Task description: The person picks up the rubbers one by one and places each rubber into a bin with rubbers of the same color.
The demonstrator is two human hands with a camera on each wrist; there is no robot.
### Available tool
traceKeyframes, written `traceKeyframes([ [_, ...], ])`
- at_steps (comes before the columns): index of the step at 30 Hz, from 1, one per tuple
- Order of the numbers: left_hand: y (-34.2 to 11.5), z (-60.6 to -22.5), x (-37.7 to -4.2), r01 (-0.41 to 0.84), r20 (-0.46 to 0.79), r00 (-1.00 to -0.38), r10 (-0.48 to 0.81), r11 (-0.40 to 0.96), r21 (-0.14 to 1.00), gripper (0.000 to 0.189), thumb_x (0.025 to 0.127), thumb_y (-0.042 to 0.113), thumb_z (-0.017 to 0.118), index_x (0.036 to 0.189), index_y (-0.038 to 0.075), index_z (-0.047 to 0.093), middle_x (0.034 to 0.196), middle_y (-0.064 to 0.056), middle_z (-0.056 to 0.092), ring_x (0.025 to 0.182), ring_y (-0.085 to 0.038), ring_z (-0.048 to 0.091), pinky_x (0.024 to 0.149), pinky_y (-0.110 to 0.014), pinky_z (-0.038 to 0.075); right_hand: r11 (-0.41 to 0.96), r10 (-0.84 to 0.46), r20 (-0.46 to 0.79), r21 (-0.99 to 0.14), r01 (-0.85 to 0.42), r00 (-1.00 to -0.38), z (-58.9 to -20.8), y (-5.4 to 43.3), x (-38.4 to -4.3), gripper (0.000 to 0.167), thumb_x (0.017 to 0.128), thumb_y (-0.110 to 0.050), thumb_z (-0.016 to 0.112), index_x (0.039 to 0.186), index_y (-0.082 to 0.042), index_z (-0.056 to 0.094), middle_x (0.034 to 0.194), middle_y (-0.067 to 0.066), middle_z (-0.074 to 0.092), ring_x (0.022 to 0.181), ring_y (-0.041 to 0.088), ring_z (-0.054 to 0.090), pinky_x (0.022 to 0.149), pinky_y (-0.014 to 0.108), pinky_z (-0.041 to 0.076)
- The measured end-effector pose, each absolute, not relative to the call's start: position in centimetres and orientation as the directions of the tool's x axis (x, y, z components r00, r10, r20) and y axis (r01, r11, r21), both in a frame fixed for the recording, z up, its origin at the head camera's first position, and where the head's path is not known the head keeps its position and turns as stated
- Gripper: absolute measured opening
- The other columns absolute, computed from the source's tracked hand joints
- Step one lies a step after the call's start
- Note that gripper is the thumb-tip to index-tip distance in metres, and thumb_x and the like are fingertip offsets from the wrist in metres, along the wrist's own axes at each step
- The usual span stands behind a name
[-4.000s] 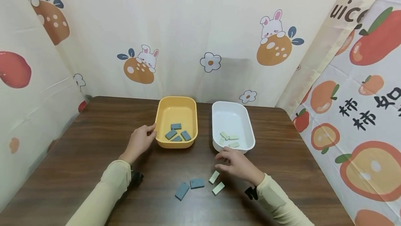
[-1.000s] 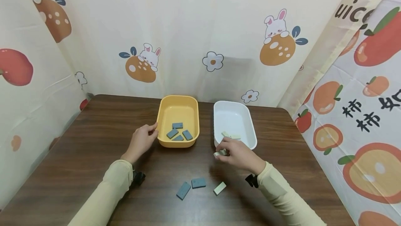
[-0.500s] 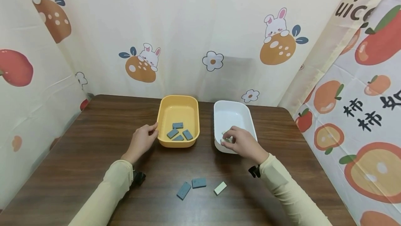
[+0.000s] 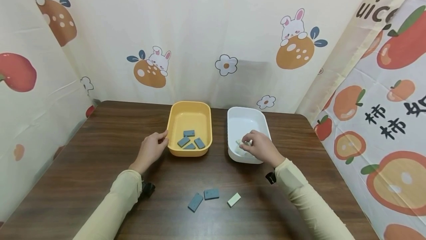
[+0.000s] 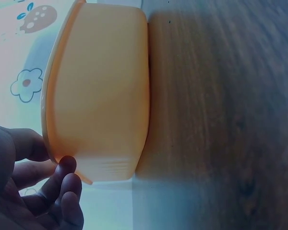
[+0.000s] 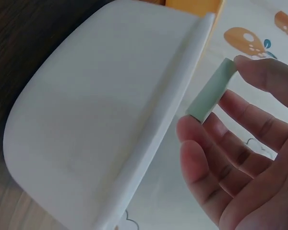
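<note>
At the left rim of the yellow plastic bin (image 4: pixel 189 153), my left hand (image 4: pixel 150 151) pinches the edge between thumb and fingers; the left wrist view shows the fingertips (image 5: pixel 66 165) on the rim. My right hand (image 4: pixel 263 147) is over the near part of the white plastic bin (image 4: pixel 246 120). Thumb and fingertips hold a small pale green block (image 6: pixel 213 91) above the white rim in the right wrist view. Other pale green blocks lie in that bin, partly hidden by the hand. Several blue-grey blocks (image 4: pixel 189 133) lie in the yellow bin.
Two blue-grey blocks (image 4: pixel 195 202) and one pale green block (image 4: pixel 234 199) lie on the dark wooden table (image 4: pixel 110 151) in front of the bins. A printed curtain (image 4: pixel 199 29) hangs behind the table and along both sides.
One of two pale green blocks on the table was picked up by my right hand and carried forward over the white bin. My left hand stays at the yellow bin's rim.
</note>
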State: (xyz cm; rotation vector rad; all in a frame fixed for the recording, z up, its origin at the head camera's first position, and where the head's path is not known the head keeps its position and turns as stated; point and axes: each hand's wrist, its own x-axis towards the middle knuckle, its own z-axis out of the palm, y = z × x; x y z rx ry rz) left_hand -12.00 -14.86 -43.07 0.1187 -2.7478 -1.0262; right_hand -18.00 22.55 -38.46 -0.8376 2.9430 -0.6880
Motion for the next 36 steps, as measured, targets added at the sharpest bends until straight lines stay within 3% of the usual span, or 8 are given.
traceKeyframes([
  [25,-14.8,-43.1,-11.9,-0.018,0.153,-0.976,-0.156,0.757,0.653,0.041,0.095,0.018,0.058,0.134,0.006,0.057,0.096,-0.015,0.067,0.068,-0.021,0.048,0.062,-0.028,0.04,0.849,-0.379,0.076,-0.369,-0.379,-0.922,-40.6,23.7,-21.8,0.02,0.087,-0.025,0.069,0.089,-0.005,0.073,0.089,0.013,0.068,0.081,0.026,0.063,0.073,0.043,0.049],
  [31,-14.8,-43.1,-11.9,-0.004,0.168,-0.974,-0.151,0.756,0.654,0.041,0.094,0.017,0.058,0.133,0.005,0.058,0.096,-0.016,0.068,0.068,-0.021,0.049,0.063,-0.029,0.04,0.872,-0.33,0.026,-0.374,-0.315,-0.944,-41.0,23.8,-22.5,0.023,0.088,-0.026,0.069,0.09,-0.004,0.073,0.091,0.013,0.07,0.079,0.024,0.062,0.072,0.041,0.049],
  [36,-14.8,-43.1,-11.9,-0.005,0.166,-0.974,-0.152,0.753,0.658,0.041,0.094,0.017,0.058,0.133,0.005,0.058,0.096,-0.016,0.067,0.067,-0.021,0.048,0.062,-0.029,0.039,0.887,-0.302,0.02,-0.361,-0.288,-0.953,-41.7,23.8,-23.0,0.022,0.087,-0.025,0.069,0.086,-0.003,0.072,0.083,0.011,0.07,0.072,0.022,0.057,0.068,0.037,0.046],
])
